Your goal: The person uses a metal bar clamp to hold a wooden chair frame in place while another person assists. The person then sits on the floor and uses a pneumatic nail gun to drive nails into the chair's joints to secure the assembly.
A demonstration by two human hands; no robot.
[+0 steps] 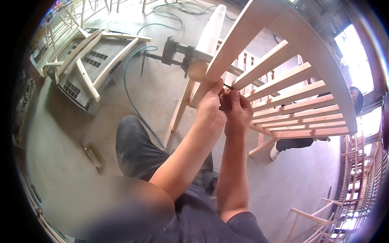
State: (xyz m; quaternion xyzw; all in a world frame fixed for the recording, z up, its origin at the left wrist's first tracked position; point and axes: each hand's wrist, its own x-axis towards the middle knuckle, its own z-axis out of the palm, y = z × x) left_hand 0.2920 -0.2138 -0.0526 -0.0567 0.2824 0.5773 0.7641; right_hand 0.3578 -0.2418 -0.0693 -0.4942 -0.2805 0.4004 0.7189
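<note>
A pale slatted wooden chair frame (261, 30) stands tilted in front of me. My left hand (211, 99) lies against its near post, thumb up and fingers curled inward; what they close on is hidden. Touching it on the right, my right hand (238, 111) is closed in a pinch at the lower ends of the slats. A thin dark rod (228, 86) sticks out between the two hands toward a slat, apparently in the right fingers; its kind cannot be made out. Just beyond my left hand, a metal bar clamp (184, 54) spans the frame.
At the left, curved wooden parts (83, 50) lie on a dark slotted stand (73, 89). A green hose (126, 83) winds over the floor near a C-shaped metal tool (93, 156). Another person's leg (293, 143) shows behind the slats. More wooden frames (314, 218) stand at lower right.
</note>
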